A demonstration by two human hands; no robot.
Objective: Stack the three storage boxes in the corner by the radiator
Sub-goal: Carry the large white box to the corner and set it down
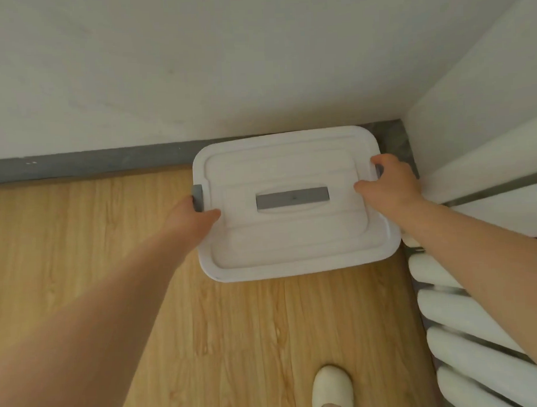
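Note:
A white storage box (293, 239) with a grey handle inset in its lid and grey side clips is seen from above in the corner, close to the grey skirting. My left hand (194, 218) grips its left side at the grey clip, thumb on the lid. My right hand (388, 184) grips its right side at the other clip. Whether it rests on the floor, on another box, or is held in the air cannot be told from above; anything beneath it is hidden.
A white radiator (466, 318) runs along the right wall, just right of the box. The white back wall with its grey skirting (92, 165) lies behind. Wooden floor (235, 341) spreads in front, with my white slipper (331, 390) at the bottom.

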